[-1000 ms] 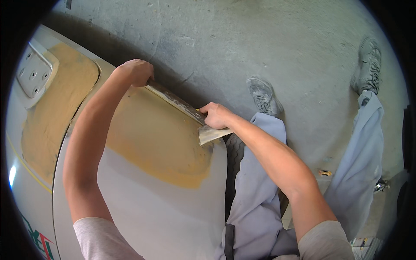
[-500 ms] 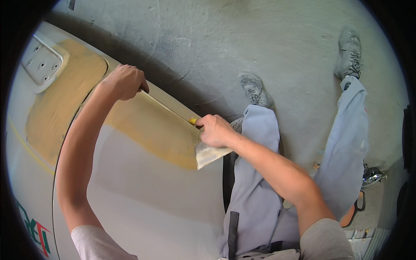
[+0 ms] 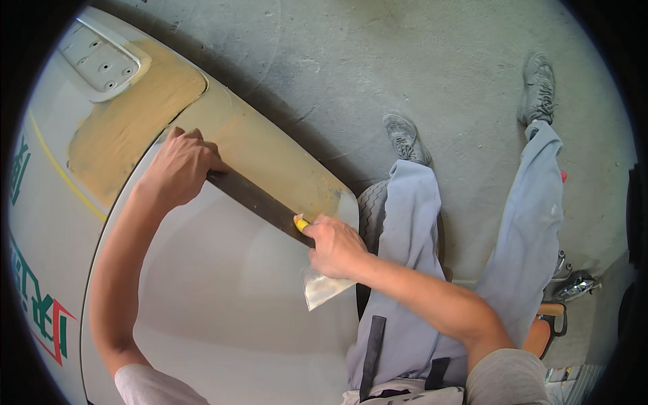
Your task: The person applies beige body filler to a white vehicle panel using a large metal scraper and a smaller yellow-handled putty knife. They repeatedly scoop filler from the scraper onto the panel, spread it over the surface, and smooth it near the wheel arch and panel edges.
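A long dark flat blade [image 3: 260,202] lies slantwise across a pale vehicle body panel [image 3: 250,290], held at both ends. My left hand [image 3: 179,165] is closed on its far-left end, knuckles up. My right hand [image 3: 334,246] grips the other end, near the tyre. A pale, smeared putty spreader [image 3: 327,287] also sticks out below my right hand; its upper part is hidden by the fingers. By my right thumb is a small yellow piece [image 3: 301,223], too covered to name. Beyond the blade stretches a band of tan filler [image 3: 270,155].
Another filler patch [image 3: 135,121] covers the adjoining panel beyond a seam, beside a recess with holes [image 3: 104,66]. A tyre [image 3: 372,212] sits between the panel and my leg. On the right are an orange-and-black object [image 3: 543,331] and a shiny object [image 3: 577,287] on the concrete floor [image 3: 459,81].
Both hands have drawn the blade toward me across the panel. It showed as a thin line along the filler before; now its broad dark face shows. The view has shifted somewhat.
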### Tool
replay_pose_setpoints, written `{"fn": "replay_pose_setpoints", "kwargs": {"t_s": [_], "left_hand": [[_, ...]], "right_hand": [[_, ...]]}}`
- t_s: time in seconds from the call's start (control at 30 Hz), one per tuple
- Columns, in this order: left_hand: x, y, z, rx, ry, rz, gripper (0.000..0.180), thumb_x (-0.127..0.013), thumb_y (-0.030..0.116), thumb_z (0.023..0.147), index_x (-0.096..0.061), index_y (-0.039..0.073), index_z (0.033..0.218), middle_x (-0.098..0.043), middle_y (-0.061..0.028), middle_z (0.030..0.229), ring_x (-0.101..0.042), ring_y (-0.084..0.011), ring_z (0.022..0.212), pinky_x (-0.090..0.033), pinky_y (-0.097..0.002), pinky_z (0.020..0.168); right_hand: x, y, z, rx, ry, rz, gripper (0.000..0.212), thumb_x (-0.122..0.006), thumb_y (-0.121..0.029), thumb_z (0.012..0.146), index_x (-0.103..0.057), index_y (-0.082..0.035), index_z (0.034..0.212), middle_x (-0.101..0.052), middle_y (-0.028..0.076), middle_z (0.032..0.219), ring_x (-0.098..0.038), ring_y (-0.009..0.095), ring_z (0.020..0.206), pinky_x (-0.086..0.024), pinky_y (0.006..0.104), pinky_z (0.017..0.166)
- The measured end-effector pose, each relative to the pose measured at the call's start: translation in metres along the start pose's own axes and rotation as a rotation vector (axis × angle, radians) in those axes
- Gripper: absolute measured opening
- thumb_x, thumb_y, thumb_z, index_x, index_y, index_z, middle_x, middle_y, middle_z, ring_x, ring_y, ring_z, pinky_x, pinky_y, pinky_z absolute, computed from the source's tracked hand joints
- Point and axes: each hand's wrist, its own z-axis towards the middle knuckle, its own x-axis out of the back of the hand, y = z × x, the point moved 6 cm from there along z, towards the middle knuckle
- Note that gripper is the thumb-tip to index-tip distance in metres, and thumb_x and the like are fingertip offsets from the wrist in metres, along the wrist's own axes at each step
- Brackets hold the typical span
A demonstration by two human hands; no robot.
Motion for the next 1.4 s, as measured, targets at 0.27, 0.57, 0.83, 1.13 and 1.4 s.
{"fn": "replay_pose_setpoints", "kwargs": {"t_s": [0.27, 0.57, 0.83, 1.13, 1.4], "left_hand": [[0.009, 0.011, -0.003, 0.074, -0.200, 0.069, 0.034, -0.061, -0.003, 0.080, -0.083, 0.016, 0.097, -0.073, -0.0045, 0.085, -0.061, -0.0257, 0.091, -0.042, -0.0368, 0.094], [0.079, 0.021, 0.049, 0.141, 0.237, 0.018, 0.009, -0.067, 0.005, 0.086, -0.072, 0.000, 0.092, -0.065, -0.0209, 0.081, -0.061, -0.0400, 0.092, -0.048, -0.0492, 0.081], [0.042, 0.052, 0.125, -0.009, 0.577, -1.306, 0.082, -0.083, 0.019, 0.085, -0.042, 0.002, 0.154, -0.061, -0.0151, 0.138, -0.058, -0.0201, 0.121, -0.045, -0.0330, 0.106], [-0.003, 0.282, 0.103, -0.314, 0.319, -2.536, 0.085, -0.074, 0.004, 0.087, -0.028, -0.005, 0.158, -0.049, -0.0121, 0.154, -0.050, -0.0180, 0.137, -0.037, -0.0312, 0.115], [0.026, 0.299, 0.093, -0.266, 0.540, -2.578, 0.076, -0.066, -0.002, 0.091, -0.029, -0.004, 0.158, -0.052, -0.0115, 0.150, -0.054, -0.0177, 0.133, -0.040, -0.0315, 0.113]], "right_hand": [[0.007, 0.012, -0.003, 0.014, -0.096, 0.063, 0.043, -0.060, -0.006, 0.080, -0.069, -0.002, 0.122, -0.066, 0.021, 0.115, -0.064, 0.040, 0.109, -0.052, 0.0475, 0.095], [0.269, 0.058, -0.040, 0.135, 0.951, -0.065, 0.033, -0.062, -0.037, 0.098, -0.073, -0.010, 0.114, -0.072, 0.018, 0.102, -0.068, 0.038, 0.095, -0.054, 0.0440, 0.084], [0.378, 0.125, -0.119, -0.151, 1.025, 0.011, 0.038, -0.060, -0.041, 0.102, -0.073, -0.007, 0.112, -0.063, 0.004, 0.071, -0.058, 0.017, 0.066, -0.048, 0.0313, 0.068], [0.405, 0.092, -0.129, 0.356, 0.869, 1.152, 0.028, -0.060, -0.014, 0.104, -0.063, -0.002, 0.128, -0.069, 0.006, 0.116, -0.066, 0.015, 0.104, -0.054, 0.0318, 0.093], [0.300, 0.078, -0.161, 0.173, 0.668, 0.946, 0.036, -0.064, -0.011, 0.101, -0.061, 0.001, 0.135, -0.069, 0.004, 0.113, -0.064, 0.012, 0.100, -0.053, 0.0276, 0.091]]}}
